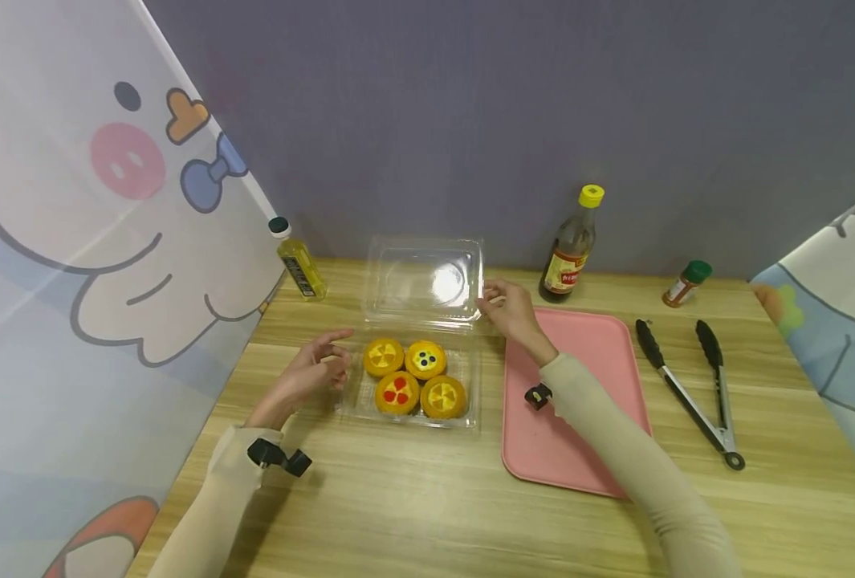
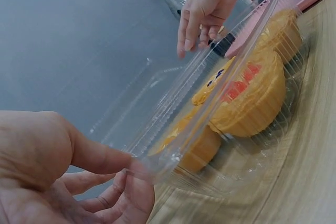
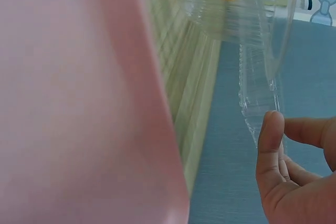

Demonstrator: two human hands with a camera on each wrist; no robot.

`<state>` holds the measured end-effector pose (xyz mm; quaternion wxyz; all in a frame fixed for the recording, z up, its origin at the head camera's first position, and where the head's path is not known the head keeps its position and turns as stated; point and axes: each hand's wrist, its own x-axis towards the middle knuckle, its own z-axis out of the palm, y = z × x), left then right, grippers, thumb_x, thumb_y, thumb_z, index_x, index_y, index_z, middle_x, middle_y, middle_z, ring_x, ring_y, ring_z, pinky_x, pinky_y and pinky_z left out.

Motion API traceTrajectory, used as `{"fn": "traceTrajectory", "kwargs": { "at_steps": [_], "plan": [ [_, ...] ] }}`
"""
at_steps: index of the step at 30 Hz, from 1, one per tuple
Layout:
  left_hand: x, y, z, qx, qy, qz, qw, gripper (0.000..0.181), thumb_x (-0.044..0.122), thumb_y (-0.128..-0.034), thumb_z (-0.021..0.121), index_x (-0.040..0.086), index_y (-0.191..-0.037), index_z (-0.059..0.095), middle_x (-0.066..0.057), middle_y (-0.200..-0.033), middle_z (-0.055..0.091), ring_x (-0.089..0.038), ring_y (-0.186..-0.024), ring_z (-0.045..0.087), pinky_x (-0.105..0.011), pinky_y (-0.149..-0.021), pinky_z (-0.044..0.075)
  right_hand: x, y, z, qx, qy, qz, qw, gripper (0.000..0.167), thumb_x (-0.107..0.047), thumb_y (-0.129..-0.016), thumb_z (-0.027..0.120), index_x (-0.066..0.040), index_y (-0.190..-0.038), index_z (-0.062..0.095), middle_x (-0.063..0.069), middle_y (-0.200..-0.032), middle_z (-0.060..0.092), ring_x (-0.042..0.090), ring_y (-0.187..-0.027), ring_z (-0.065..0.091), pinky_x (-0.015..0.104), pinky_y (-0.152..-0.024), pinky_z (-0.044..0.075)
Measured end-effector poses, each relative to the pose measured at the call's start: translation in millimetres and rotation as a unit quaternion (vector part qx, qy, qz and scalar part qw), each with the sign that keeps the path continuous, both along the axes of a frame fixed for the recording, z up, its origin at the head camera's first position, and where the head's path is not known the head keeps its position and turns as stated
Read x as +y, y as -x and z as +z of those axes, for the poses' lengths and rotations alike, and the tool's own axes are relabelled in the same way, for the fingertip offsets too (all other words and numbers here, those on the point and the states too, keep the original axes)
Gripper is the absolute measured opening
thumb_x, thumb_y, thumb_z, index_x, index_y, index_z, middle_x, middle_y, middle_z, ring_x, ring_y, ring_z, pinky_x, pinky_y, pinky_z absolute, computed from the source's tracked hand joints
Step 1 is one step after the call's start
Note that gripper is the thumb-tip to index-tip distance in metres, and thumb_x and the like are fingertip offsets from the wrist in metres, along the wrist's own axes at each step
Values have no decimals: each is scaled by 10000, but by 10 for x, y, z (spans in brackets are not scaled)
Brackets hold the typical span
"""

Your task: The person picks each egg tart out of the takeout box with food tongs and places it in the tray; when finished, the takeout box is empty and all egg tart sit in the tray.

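A clear plastic clamshell container [image 1: 479, 401] lies on the table with its hinged lid [image 1: 423, 277] raised at the back. Several yellow tarts [image 1: 397, 392] sit in its base; one has red pieces on top and another dark dots. At the base's left side, my left hand [image 1: 311, 371] pinches the rim near a corner between thumb and fingers, as the left wrist view shows. Over at the lid's right edge, my right hand [image 1: 511, 309] pinches the thin plastic between thumb and fingertips [image 3: 272, 129].
Right of the container lies a pink tray [image 1: 579, 449], partly under my right forearm. Tongs [image 1: 694, 401] lie spread farther right. Along the back stand an oil bottle [image 1: 303, 269], a yellow-capped sauce bottle [image 1: 567, 257] and a green-capped spice jar [image 1: 686, 284]. A grey wall [image 1: 427, 120] rises behind.
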<state>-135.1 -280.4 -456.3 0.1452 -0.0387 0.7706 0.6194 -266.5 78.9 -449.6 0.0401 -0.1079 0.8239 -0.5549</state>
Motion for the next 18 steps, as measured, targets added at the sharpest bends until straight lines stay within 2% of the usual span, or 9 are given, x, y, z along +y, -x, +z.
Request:
{"fn": "traceTrajectory", "kwargs": {
  "at_steps": [4, 10, 18],
  "plan": [
    [3, -6, -5, 15, -34, -24, 10000, 624, 9, -1037, 560, 62, -1614, 330, -170, -1164, 560, -120, -740, 604, -249, -653, 562, 13, 27, -22, -416, 92, -50, 9991, 451, -58, -990, 694, 66, -1409, 584, 293, -1202, 676, 405, -869, 752, 380, -680, 662],
    [18, -10, -5, 42, -65, 22, 10000, 615, 1, -1040, 551, 57, -1612, 331, -196, -1189, 555, -125, -741, 605, -247, -645, 556, 27, 87, -55, -918, 321, -83, 9952, 451, -102, -998, 699, 45, -1413, 596, 263, -1196, 688, 151, -740, 748, 288, -660, 647],
    [63, 55, -25, 93, 52, 30, 9999, 610, 18, -1036, 553, 56, -1608, 344, -217, -1206, 560, -130, -736, 616, -272, -670, 586, 57, 186, -91, -1520, 613, -79, 9864, 459, -92, -1010, 674, 72, -1426, 573, 126, -1034, 742, 39, -670, 693, 205, -634, 604]
  ]
}}
